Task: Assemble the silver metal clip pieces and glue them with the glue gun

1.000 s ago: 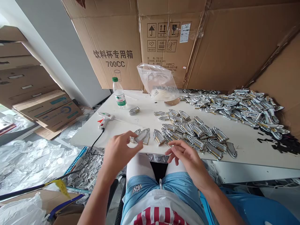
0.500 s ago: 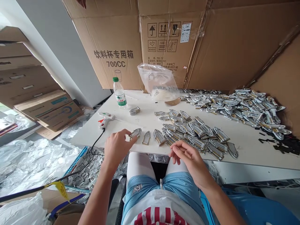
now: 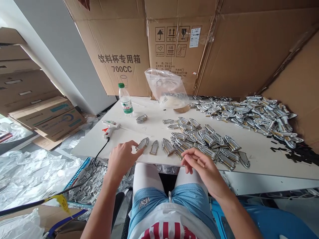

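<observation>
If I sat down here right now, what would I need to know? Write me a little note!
Left hand: open, fingertips on a silver badge piece lying at the near edge of the white table; not gripping it.
Right hand: loosely curled at the table edge by the near pile; whether it holds something small cannot be told.
A second single piece lies just right of the first.
Big heap at the back right; small stack near the water bottle; glue gun on the left.
Done: pieces laid out along the edge. Left: both piles look unsorted.
</observation>
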Demonstrator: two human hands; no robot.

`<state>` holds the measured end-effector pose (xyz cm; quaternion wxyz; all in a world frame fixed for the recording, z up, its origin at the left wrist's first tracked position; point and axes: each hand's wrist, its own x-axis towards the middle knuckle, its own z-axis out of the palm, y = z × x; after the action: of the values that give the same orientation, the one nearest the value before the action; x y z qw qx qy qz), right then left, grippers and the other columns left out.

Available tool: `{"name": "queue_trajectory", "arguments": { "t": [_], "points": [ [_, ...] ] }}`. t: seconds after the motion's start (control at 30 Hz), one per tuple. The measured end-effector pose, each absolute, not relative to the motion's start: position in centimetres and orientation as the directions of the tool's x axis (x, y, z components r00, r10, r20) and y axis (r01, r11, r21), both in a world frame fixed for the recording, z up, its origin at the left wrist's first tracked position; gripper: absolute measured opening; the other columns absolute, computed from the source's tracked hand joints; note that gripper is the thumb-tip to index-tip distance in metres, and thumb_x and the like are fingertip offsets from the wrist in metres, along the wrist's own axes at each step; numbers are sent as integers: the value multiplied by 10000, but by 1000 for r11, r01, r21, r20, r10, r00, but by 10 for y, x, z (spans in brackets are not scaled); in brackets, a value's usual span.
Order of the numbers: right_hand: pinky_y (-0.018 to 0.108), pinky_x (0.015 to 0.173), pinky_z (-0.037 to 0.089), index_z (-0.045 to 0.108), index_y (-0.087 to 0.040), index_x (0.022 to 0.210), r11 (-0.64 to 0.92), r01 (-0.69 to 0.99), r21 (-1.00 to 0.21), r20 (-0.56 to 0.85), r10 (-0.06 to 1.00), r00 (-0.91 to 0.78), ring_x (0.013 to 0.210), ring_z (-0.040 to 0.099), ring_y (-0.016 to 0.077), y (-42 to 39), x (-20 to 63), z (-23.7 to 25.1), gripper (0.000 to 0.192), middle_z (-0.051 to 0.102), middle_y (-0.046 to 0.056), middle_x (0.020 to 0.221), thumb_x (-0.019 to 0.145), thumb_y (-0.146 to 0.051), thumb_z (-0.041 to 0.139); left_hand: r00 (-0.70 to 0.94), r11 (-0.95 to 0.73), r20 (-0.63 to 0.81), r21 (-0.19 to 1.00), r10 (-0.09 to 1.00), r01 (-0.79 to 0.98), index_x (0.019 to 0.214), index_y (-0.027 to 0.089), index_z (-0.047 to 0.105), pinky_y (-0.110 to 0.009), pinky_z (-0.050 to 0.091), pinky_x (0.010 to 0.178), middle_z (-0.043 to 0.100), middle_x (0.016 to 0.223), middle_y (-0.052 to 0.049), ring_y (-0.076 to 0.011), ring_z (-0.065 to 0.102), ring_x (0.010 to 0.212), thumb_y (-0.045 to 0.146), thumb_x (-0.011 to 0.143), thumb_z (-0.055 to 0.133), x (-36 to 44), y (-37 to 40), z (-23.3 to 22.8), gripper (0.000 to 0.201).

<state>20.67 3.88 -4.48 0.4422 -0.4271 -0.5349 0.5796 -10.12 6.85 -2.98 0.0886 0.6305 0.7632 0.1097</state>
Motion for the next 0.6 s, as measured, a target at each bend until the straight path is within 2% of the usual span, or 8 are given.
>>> {"name": "queue_trajectory", "arguments": {
  "t": [0.07,0.17,0.23,0.27,0.33,0.37,0.47,0.6],
  "points": [
    [355,729,534,708,-259,1254,53,34,-998,46,984,-174,763,672,201,48,233,-38,372,771,75,1054,1012,-540,743,-177,169,-1,300,984,939,1210,265,799,-346,396,663,742,843,-78,-313,707,835,693,968,634,-104,69,-28,519],
    [383,763,545,714,-264,1258,195,270,-943,249,951,185,822,688,234,81,298,-35,367,754,101,1088,968,-477,787,-166,131,62,374,984,918,1231,258,778,-353,440,722,736,892,-81,-313,712,890,723,961,644,-108,69,-25,554],
    [405,762,529,717,-249,1182,165,464,-870,367,845,388,792,675,241,117,350,-40,272,751,128,1094,961,-400,759,-162,93,129,422,978,902,1236,253,752,-360,457,765,729,934,-81,-302,709,920,681,1000,619,-109,68,-23,507],
    [416,788,518,711,-240,1152,90,578,-811,404,801,442,783,664,240,137,375,-45,222,750,131,1095,962,-353,733,-156,68,164,444,974,893,1244,249,732,-362,461,782,724,953,-79,-296,704,934,644,1026,598,-108,67,-22,471],
    [437,902,479,701,-239,1006,-127,776,-618,398,801,448,860,640,258,176,418,-56,74,738,124,1032,953,-289,689,-124,1,216,494,968,869,1280,238,679,-364,469,810,713,990,-74,-282,691,951,563,1079,530,-105,65,-19,410],
    [465,936,449,685,-235,901,-184,791,-583,377,801,464,904,619,286,192,434,-62,26,715,133,968,920,-245,699,-103,-35,232,522,967,852,1298,231,654,-367,475,830,709,1010,-72,-275,684,955,526,1102,487,-104,63,-18,392],
    [543,982,371,628,-240,740,-254,809,-531,337,812,476,1027,572,355,224,463,-76,157,652,146,889,824,-157,732,-39,-110,231,598,972,794,1328,218,609,-386,487,930,707,1109,-82,-262,678,1017,418,1144,349,-98,60,-15,376],
    [610,942,320,619,-223,649,-290,809,-512,300,822,484,1058,535,395,236,477,-88,206,627,155,934,758,-158,781,49,-151,179,622,983,768,1310,217,629,-416,476,1019,700,1259,-110,-277,668,1169,329,1142,258,-97,60,-17,422]
  ]
}}
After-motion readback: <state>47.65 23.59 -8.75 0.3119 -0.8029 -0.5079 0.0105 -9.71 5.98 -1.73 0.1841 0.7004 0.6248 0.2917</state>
